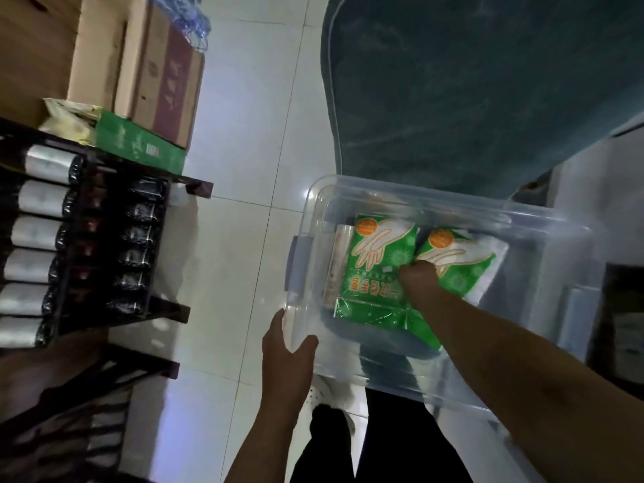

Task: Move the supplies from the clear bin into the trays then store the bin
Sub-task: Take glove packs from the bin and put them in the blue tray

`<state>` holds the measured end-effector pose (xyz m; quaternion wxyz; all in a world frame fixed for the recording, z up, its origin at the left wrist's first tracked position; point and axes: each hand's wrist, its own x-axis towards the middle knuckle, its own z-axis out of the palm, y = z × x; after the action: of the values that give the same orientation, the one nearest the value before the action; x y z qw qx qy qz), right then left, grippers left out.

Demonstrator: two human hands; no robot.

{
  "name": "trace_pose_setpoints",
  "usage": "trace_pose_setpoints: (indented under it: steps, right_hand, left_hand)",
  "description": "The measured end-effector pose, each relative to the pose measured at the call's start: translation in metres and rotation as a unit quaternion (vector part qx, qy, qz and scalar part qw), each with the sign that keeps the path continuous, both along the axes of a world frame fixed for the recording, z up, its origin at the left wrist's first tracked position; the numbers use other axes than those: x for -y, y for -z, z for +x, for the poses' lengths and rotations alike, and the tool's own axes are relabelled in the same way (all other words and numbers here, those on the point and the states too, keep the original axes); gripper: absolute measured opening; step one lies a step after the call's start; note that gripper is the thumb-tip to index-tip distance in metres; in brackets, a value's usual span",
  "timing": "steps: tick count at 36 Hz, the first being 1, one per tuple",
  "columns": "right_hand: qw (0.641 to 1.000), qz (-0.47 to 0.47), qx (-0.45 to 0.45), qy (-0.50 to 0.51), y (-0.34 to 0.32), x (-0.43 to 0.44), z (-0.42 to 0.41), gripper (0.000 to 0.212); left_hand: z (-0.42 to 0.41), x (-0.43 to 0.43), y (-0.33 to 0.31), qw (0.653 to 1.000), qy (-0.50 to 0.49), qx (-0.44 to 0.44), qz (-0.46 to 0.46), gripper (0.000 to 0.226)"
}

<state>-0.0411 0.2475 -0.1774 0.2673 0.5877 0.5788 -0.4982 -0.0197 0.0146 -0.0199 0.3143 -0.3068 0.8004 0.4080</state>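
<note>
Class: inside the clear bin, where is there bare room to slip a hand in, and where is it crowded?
Free: the bin floor right of the green packets, toward the far-right wall. Crowded: the left, where a roll lies beside the packets and the right hand reaches. Left hand grips the near-left corner.

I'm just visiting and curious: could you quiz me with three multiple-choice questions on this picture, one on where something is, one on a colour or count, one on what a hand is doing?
1. Where are the green glove packets?
A. on the dark rack
B. inside the clear bin
C. on the cardboard boxes

2. How many green glove packets show in the bin?
A. two
B. four
C. none

3. What is the left hand doing?
A. hanging free
B. holding a roll
C. gripping the bin's near corner

Answers:
1 B: the packets lie on the bin's floor, seen through its clear walls.
2 A: two packets sit side by side.
3 C: its fingers wrap the rim, while the right hand reaches down onto the packets.
</note>
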Motion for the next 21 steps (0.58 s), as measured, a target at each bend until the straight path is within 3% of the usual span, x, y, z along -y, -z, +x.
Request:
trace_pose_setpoints:
  steps: [3, 6, 9, 14, 18, 21]
  right_hand:
    - [0.998, -0.06, -0.008, 0.031, -0.008, -0.005, 0.003, 0.025]
    - [0.987, -0.091, -0.016, 0.13, -0.024, -0.011, 0.007, 0.021]
    - [0.979, -0.131, -0.032, 0.152, -0.046, -0.019, 0.019, 0.021]
    - [0.953, -0.246, -0.094, 0.149, -0.095, -0.036, 0.049, 0.049]
    - [0.928, -0.314, -0.138, 0.148, -0.129, -0.037, 0.074, 0.041]
    - [0.901, -0.362, -0.166, 0.174, -0.141, -0.034, 0.092, 0.043]
  left_hand:
    - [0.005, -0.003, -0.01, 0.998, 0.003, -0.056, -0.03, 0.063]
    - [0.006, -0.008, -0.024, 0.99, 0.026, -0.13, -0.038, 0.056]
    - [-0.001, -0.013, -0.035, 0.987, 0.07, -0.145, -0.015, 0.048]
    - [-0.029, -0.026, -0.044, 0.989, 0.124, -0.046, 0.065, 0.042]
    - [-0.051, -0.04, -0.051, 0.984, 0.059, 0.088, 0.143, 0.055]
    - [-0.057, -0.048, -0.058, 0.956, 0.023, 0.158, 0.248, 0.041]
